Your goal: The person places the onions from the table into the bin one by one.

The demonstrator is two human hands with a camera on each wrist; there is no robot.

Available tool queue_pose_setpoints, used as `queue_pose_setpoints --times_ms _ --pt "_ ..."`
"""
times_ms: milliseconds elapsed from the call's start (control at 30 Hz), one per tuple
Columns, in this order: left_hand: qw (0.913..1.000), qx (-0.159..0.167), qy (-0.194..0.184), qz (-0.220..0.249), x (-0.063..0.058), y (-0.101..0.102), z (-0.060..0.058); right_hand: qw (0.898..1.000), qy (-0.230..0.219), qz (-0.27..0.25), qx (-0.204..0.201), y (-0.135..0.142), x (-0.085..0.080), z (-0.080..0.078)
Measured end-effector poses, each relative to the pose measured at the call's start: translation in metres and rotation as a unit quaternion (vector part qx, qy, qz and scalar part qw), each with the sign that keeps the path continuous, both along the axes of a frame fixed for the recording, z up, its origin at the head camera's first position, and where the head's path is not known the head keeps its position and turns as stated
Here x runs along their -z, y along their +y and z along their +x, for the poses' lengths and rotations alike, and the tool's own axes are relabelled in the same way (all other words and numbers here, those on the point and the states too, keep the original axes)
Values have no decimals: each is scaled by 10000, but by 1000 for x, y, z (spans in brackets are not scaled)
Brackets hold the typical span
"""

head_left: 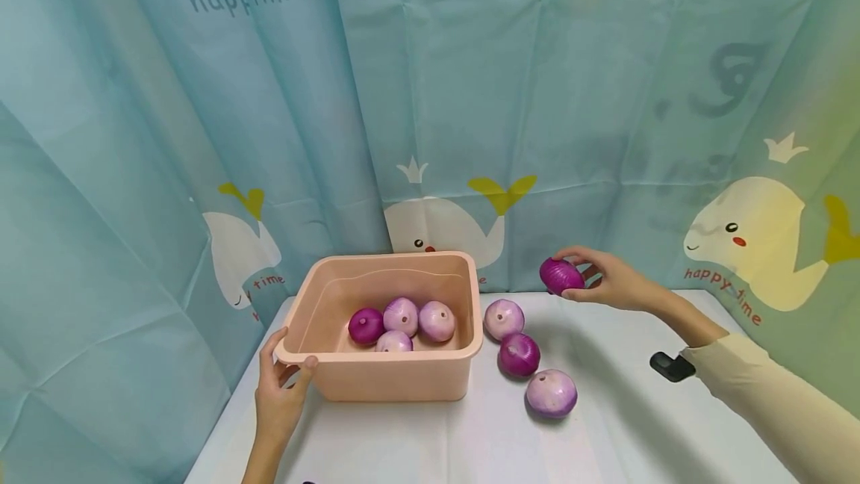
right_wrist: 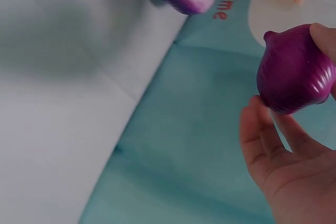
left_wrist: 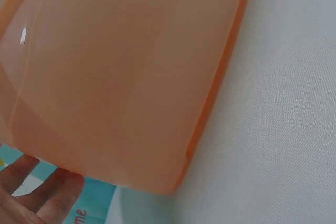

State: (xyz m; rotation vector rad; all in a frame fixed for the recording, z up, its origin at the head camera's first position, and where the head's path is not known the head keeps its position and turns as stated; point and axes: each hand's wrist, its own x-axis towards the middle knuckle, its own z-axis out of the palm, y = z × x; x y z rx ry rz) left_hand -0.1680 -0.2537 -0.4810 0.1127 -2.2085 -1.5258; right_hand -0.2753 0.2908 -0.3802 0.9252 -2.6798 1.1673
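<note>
In the head view, my right hand (head_left: 608, 280) grips a dark purple onion (head_left: 561, 276) between thumb and fingertips, above the table at the back right. The right wrist view shows the same onion (right_wrist: 296, 70) with its pointed tip facing away from the palm. My left hand (head_left: 278, 398) holds the front left corner of a pink plastic bin (head_left: 390, 379), thumb on the rim. Inside the bin lie a dark purple onion (head_left: 366, 326) and several paler ones, such as a whitish purple onion (head_left: 437, 321). In the left wrist view the bin wall (left_wrist: 121, 77) hides the onions.
Right of the bin, three onions rest on the white table: a pale onion (head_left: 504, 320) at the back, a dark onion (head_left: 519, 355) and a front pale onion (head_left: 552, 393). A blue curtain (head_left: 571, 95) with whale prints hangs behind and beside the table.
</note>
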Motion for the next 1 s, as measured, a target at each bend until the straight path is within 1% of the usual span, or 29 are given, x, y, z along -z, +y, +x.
queue_pose_setpoints --times_ms 200,367,500,733,1000 --pt "10000 -1 -45 -9 0 -1 0 9994 222 -86 236 -3 -14 -5" --pt "10000 9 -26 -18 0 -1 0 9977 400 -267 471 -5 -21 -8" --pt "10000 20 55 -25 2 -2 -1 9967 374 -335 644 -7 -26 -9" --pt "9998 33 139 -108 3 -3 -1 9956 392 -271 802 -6 -29 -11" --pt "9998 12 168 -139 4 -2 -2 9955 456 -245 797 -8 -28 -12"
